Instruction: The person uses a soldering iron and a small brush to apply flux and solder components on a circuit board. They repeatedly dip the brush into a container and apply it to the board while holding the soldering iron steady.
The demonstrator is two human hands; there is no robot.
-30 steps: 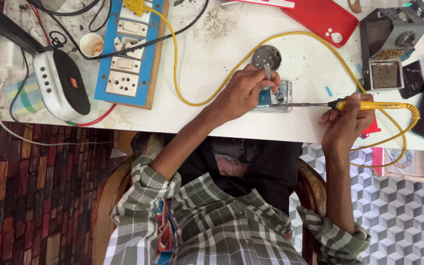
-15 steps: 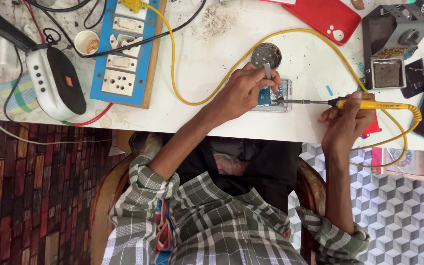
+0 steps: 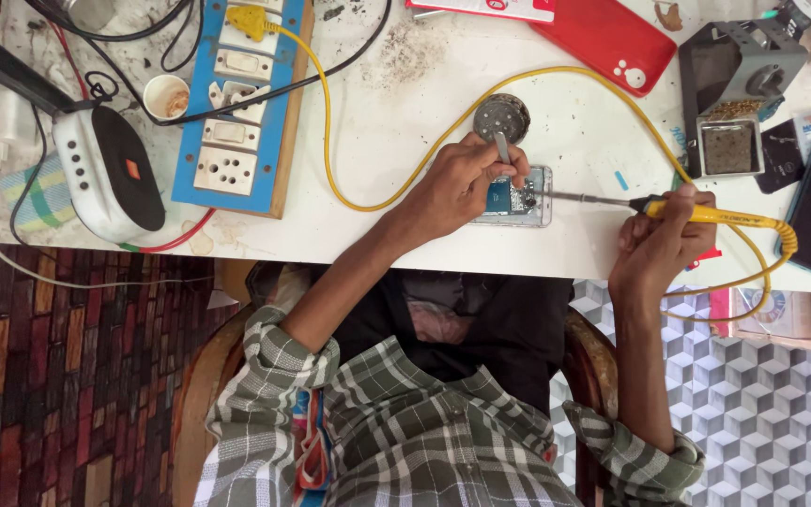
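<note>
The white table (image 3: 377, 122) holds everything. On it, left of the opened phone (image 3: 518, 199), sits a blue switch board (image 3: 237, 113) – and a red phone case (image 3: 607, 38) lies above the phone. The left hand (image 3: 457, 183) rests on the phone, fingers pinched shut on metal tweezers (image 3: 502, 148). The right hand (image 3: 661, 239), right of the phone, is wrapped tight around a yellow soldering iron (image 3: 706, 214) – its tip touches the phone.

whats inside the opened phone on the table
Inside the opened phone, a blue part and small board components show. The left hand with tweezers covers the rest; the soldering iron tip reaches in.
</note>
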